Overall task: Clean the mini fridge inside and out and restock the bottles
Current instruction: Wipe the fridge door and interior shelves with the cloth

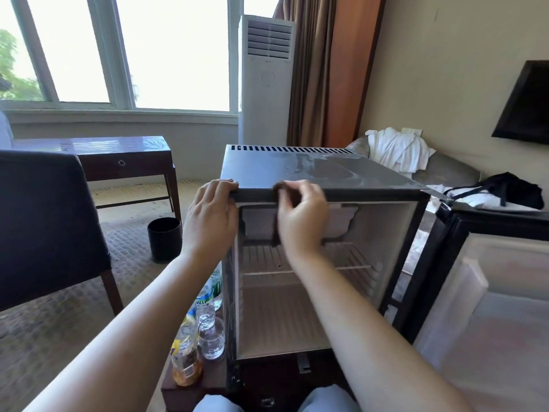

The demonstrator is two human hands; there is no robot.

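- The left hand (212, 221) grips the front-left corner of the mini fridge (267, 171), with its fingers hooked over the top edge and the palm against the side. This reads as a bracing hold.
- The bottles (205, 316) stand below that hand on the low stand, just beside the fridge's left wall and outside the cabinet. They are not yet restocked.
- The right hand (303, 218) is curled and pinches what looks like a dark cloth (281, 194) against the top front edge, a little right of the left hand.
- That edge runs left to right across the view, and most of its length lies to the right of the cloth. The right hand is nearer it, so the wipe probably travels rightward.
- The top panel shows a pale smear toward its right rear.
- The door (490, 292) hangs open at far right; the interior holds only a wire shelf (267, 260).
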